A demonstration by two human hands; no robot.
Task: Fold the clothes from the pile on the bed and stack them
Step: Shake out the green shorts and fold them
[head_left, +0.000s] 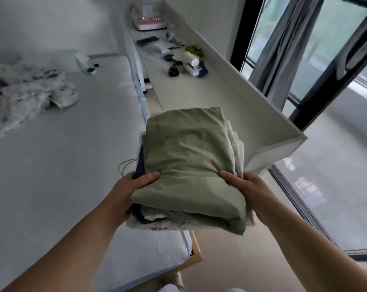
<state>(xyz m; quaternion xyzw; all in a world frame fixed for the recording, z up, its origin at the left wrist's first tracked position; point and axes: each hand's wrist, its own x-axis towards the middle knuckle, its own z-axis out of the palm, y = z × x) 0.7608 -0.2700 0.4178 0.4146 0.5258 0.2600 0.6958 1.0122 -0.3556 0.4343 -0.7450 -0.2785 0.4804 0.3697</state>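
Hiding most of both sets of fingers, a stack of folded clothes (191, 171) is held up in the air, near the bed (62, 165) edge. Only the thumbs are seen, pressed on the green top piece. The stack is gripped from the left by the left hand (134, 190) and from the right by the right hand (248, 190). A blurry pile of clothes (28, 95) is left far on the bed. Small things on the long shelf (199, 91) are hard to make out.
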